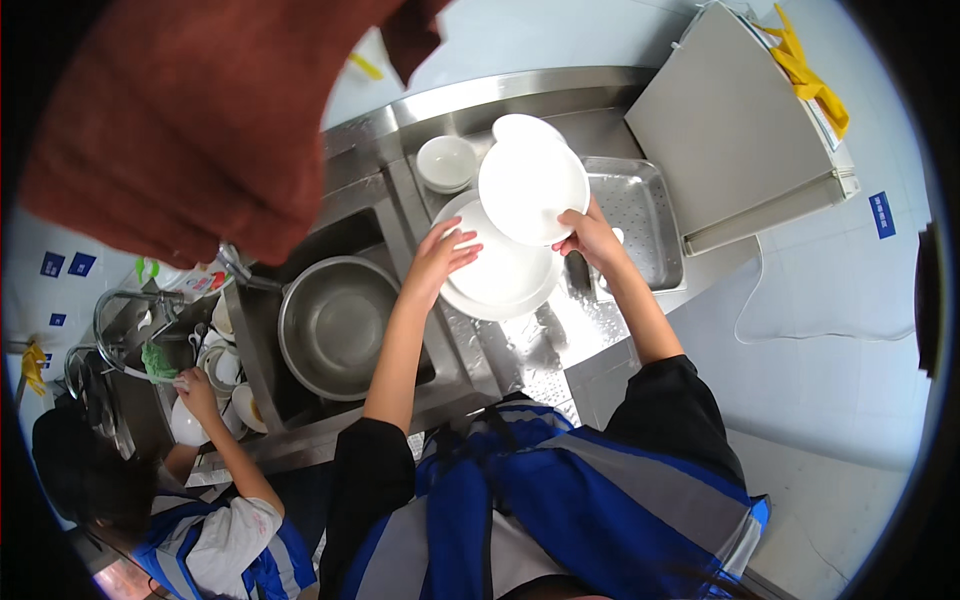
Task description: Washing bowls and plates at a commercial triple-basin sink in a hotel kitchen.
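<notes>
My right hand (594, 242) grips the near right edge of a white plate (530, 192), thumb on top, and holds it tilted. Below it, larger white plates (505, 278) lie stacked on the steel counter. Over the left edge of that stack is my left hand (446, 262), its fingers spread; whether they press on the plates I cannot tell. Part of another white dish (524, 127) shows behind the tilted plate. White bowls (447, 162) are stacked just beyond the plates, to the left.
To the left, a sink holds a round steel basin (342, 328). A perforated steel tray (640, 220) lies right of the plates, near a pale cabinet (740, 110). Brown cloth (190, 120) fills the upper left. A co-worker's hand (198, 388) is by a green cloth (157, 362) and dishes.
</notes>
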`<action>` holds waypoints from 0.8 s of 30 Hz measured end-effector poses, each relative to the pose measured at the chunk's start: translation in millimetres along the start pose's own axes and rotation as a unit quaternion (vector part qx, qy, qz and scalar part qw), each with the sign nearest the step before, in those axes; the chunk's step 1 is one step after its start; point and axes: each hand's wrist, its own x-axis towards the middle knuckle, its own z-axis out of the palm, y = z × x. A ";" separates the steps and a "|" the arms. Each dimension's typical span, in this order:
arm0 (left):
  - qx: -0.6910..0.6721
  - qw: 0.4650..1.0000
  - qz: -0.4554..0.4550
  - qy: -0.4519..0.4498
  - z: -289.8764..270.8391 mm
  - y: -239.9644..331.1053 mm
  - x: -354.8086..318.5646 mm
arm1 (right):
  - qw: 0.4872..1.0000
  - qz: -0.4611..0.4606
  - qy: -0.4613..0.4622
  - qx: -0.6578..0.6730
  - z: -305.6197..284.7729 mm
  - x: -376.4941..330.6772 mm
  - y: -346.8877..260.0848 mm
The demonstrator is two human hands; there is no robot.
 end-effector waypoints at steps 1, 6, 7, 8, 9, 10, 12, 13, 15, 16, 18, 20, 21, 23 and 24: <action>-0.024 1.000 -0.006 -0.002 12.6 0.0 22.0 | 0.999 -0.008 0.031 -0.003 -15.0 -0.3 -4.5; -0.108 0.991 -0.077 -0.023 61.6 -11.3 96.9 | 0.996 -0.043 0.081 0.013 -71.2 -14.1 6.3; -0.065 0.995 -0.068 -0.025 67.2 -18.0 102.1 | 0.996 -0.028 0.085 0.028 -79.9 -16.7 12.2; -0.038 0.997 -0.041 -0.044 70.5 -25.1 105.1 | 0.995 -0.013 0.088 0.043 -88.1 -19.1 18.3; 0.131 0.991 0.034 0.005 71.8 -34.1 105.1 | 0.994 0.004 0.096 0.051 -96.6 -22.3 24.6; 0.281 0.954 0.082 0.070 69.1 -43.7 100.2 | 0.994 0.004 0.097 0.055 -104.1 -25.6 30.6; 0.550 0.799 0.188 0.157 54.0 -60.5 82.8 | 0.993 -0.001 0.096 0.063 -117.3 -30.1 39.5; 0.575 0.767 0.202 0.200 44.3 -69.1 71.3 | 0.992 0.008 0.108 0.061 -122.1 -32.8 43.3; 0.614 0.724 0.157 0.272 23.3 -85.1 49.1 | 0.994 0.005 0.098 0.048 -128.9 -36.0 49.1; 0.627 0.707 0.125 0.301 13.2 -92.3 39.9 | 0.995 0.004 0.094 0.041 -130.5 -37.0 51.5; 0.599 0.729 0.077 0.321 -5.6 -102.3 29.2 | 0.994 -0.019 0.099 0.027 -129.8 -37.1 56.1; 0.509 0.803 0.039 0.306 -20.0 -108.1 23.8 | 0.994 -0.041 0.098 0.006 -127.7 -35.5 59.4; 0.520 0.795 0.069 0.305 -24.7 -110.0 22.2 | 0.994 -0.052 0.093 -0.007 -126.5 -34.2 60.3; 0.487 0.814 0.043 0.315 -30.4 -111.5 23.2 | 0.995 -0.062 0.081 -0.020 -124.6 -31.7 61.2; 0.463 0.828 0.038 0.315 -31.9 -111.6 24.1 | 0.995 -0.061 0.076 -0.020 -124.1 -30.4 61.1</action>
